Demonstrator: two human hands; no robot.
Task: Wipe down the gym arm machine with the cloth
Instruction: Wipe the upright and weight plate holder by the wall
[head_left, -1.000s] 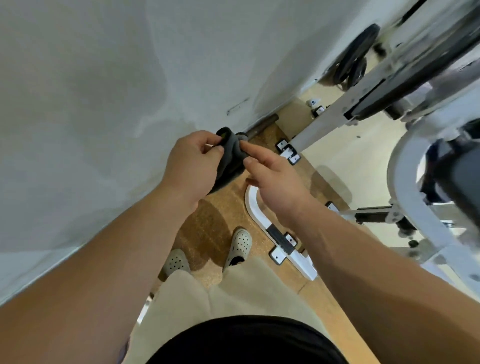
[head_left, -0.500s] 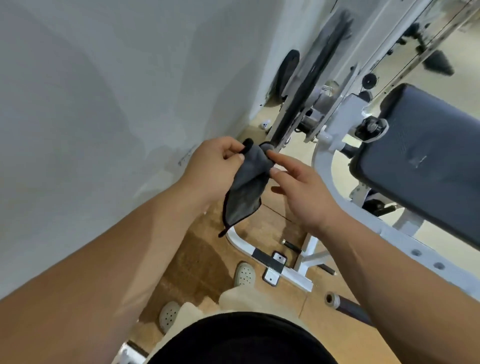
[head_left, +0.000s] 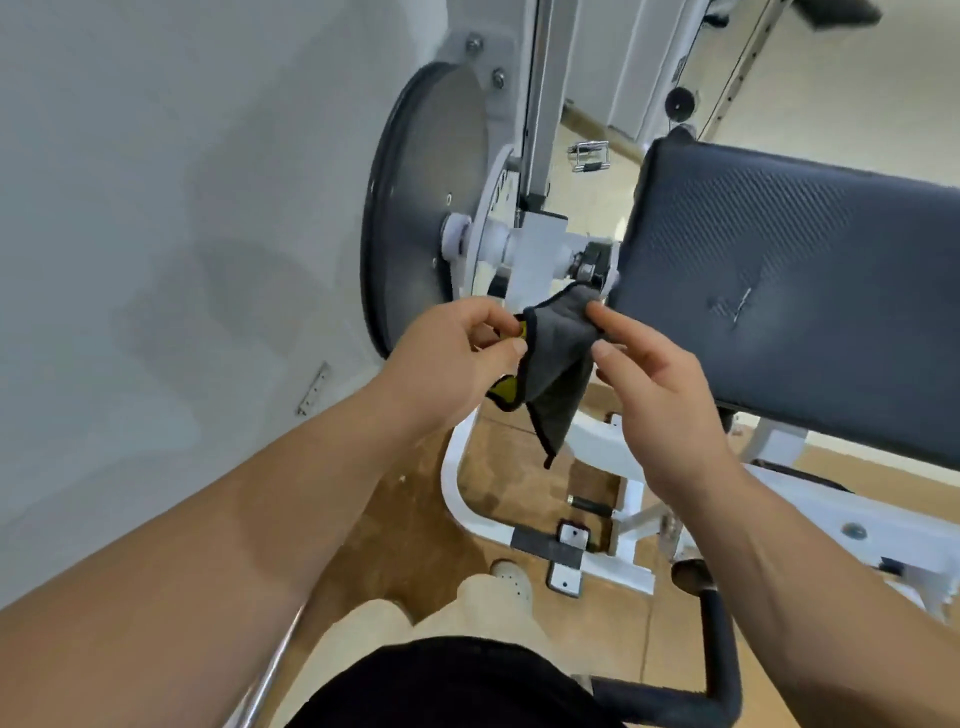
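**Cloth in hand, wiping not yet begun**

The person holds the grey cloth (head_left: 556, 364) up in the air in front of the arm machine's white pivot (head_left: 540, 249), just beside the dark pad (head_left: 789, 291). The left grip (head_left: 447, 358) pinches one corner between thumb and forefinger. The right grip (head_left: 660, 395) pinches the top edge, its other fingers loose. To my eye this is unfolding. Next, the cloth wants spreading under one palm and pressing onto the pad. No container shows.

You stand in a gym: white-framed arm machine (head_left: 540, 244), padded rest (head_left: 789, 291), weight disc (head_left: 421, 208), cork-toned floor (head_left: 415, 530).
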